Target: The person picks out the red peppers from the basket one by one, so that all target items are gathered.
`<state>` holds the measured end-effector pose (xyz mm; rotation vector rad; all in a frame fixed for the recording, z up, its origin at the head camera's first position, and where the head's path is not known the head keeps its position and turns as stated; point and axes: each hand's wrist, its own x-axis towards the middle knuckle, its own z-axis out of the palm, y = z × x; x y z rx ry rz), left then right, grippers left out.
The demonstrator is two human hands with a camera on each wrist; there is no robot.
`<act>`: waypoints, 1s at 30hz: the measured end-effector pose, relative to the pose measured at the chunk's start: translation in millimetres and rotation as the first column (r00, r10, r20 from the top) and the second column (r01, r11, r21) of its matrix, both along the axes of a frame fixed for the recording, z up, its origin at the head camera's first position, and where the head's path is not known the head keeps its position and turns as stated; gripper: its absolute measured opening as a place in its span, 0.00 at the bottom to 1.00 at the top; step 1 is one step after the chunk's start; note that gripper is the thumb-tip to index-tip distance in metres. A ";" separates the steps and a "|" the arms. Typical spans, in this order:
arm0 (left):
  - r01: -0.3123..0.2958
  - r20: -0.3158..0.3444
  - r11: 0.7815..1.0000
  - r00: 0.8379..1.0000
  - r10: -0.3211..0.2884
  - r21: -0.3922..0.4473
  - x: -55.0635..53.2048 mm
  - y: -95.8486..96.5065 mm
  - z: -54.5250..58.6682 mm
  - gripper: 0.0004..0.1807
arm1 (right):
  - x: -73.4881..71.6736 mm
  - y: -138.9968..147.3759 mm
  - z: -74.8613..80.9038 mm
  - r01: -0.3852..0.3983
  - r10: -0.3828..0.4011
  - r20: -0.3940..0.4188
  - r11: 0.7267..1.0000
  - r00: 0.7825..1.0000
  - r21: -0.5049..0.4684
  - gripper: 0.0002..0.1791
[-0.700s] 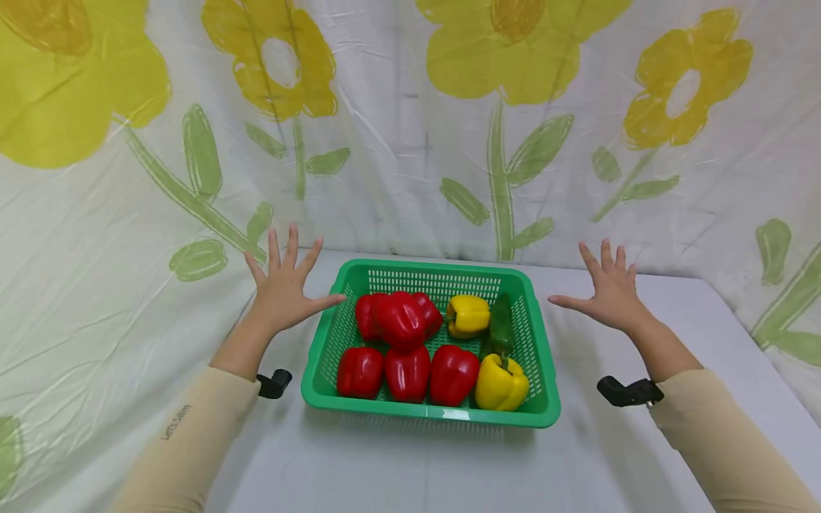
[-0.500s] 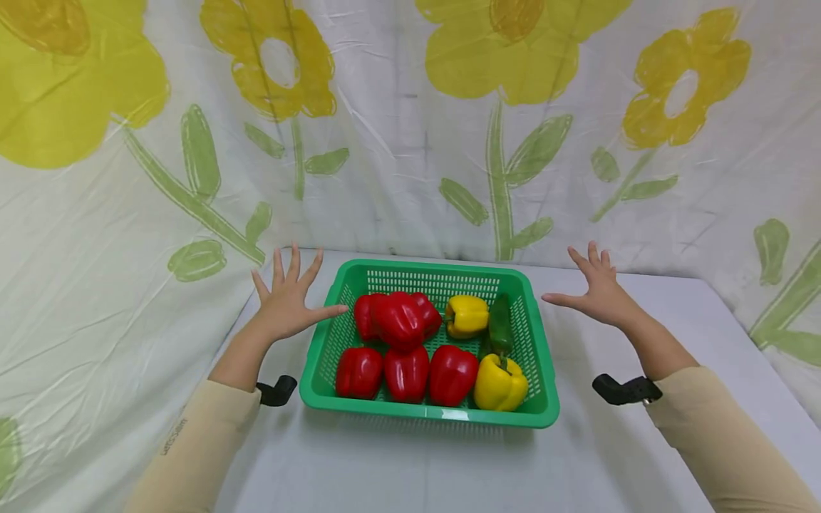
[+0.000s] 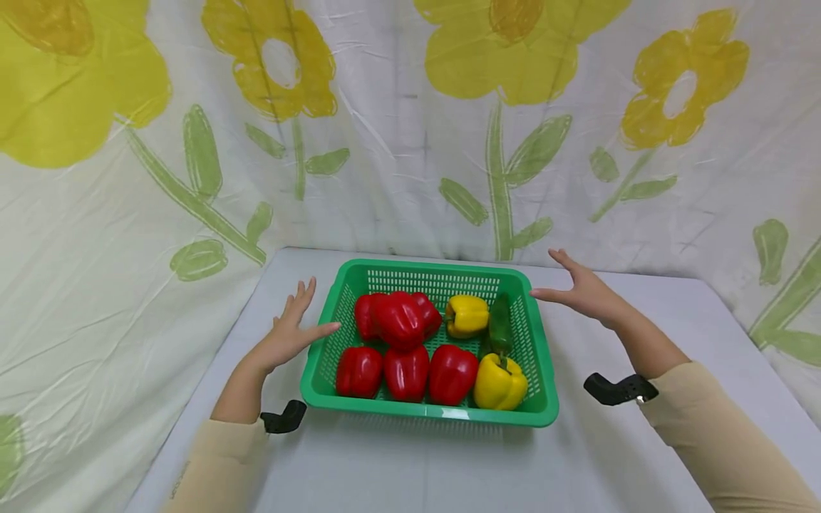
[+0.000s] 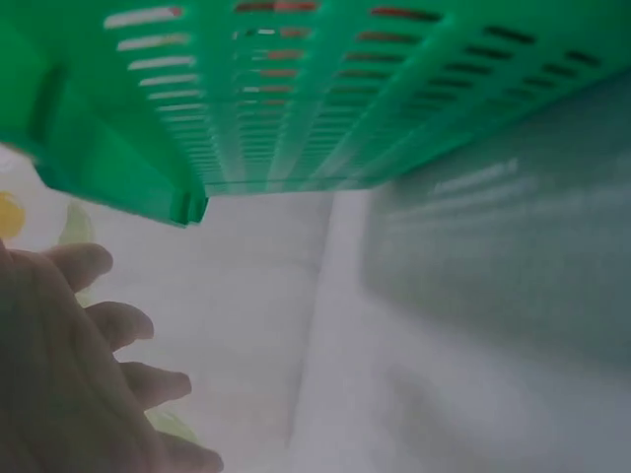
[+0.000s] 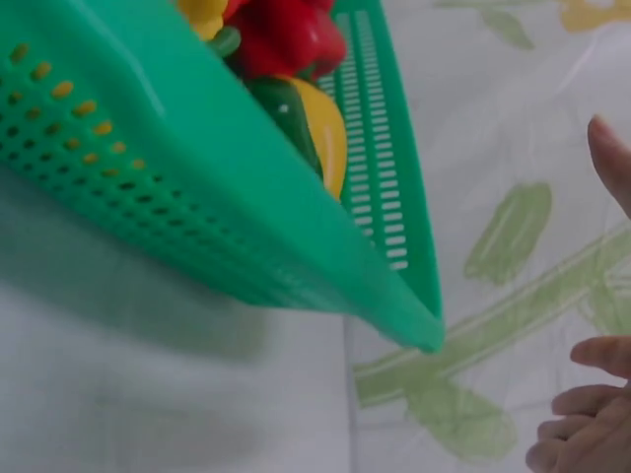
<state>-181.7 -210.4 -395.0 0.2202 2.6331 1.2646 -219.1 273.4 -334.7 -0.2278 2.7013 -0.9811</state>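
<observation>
A green plastic basket (image 3: 423, 409) with slotted sides stands on the white table. Inside lie several red bell peppers (image 3: 452, 375), two yellow bell peppers (image 3: 501, 382) and a long dark green pepper (image 3: 500, 324). My left hand (image 3: 288, 335) is at the basket's left side, fingers extended and thumb pointing toward the rim. On the opposite side my right hand (image 3: 586, 291) has its thumb close to the right rim, the fingers straight. Both hands hold nothing. The left wrist view shows the fingers (image 4: 148, 384) spread below the basket's rim (image 4: 118, 192).
A white sheet (image 3: 385, 178) painted with yellow flowers hangs behind and to the left of the table (image 3: 359, 470). Black camera mounts (image 3: 620, 390) sit on both wrists, below the beige sleeves (image 3: 725, 434).
Both hands have turned from facing forward with spread fingers to edge-on beside the basket. The left hand has lowered; the right has moved left toward the rim. The basket stays put.
</observation>
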 end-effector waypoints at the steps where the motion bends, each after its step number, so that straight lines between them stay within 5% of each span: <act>1: 0.000 0.014 0.999 1.000 0.000 0.048 1.0 0.6 -3.2 0.52 | 0.2 -1.7 0.3 -0.007 0.007 0.002 1.000 1.000 -0.008 0.53; 11: -0.063 0.079 0.937 0.996 0.038 0.344 12.2 10.4 -23.1 0.44 | -3.5 -18.9 2.9 -0.065 0.080 0.072 0.979 0.994 -0.191 0.48; 22: -0.153 0.209 0.776 0.978 0.028 0.612 20.4 23.6 -34.6 0.42 | -9.5 -45.6 1.9 -0.084 0.177 0.187 0.904 0.966 -0.420 0.44; 26: -0.151 0.214 0.751 0.977 0.013 0.643 21.0 25.4 -36.4 0.43 | -11.1 -53.1 -1.5 -0.076 0.183 0.202 0.892 0.962 -0.446 0.42; 30: -0.131 0.207 0.758 0.978 -0.005 0.638 21.8 25.0 -35.7 0.44 | -13.1 -59.2 -3.7 -0.069 0.182 0.204 0.883 0.962 -0.464 0.41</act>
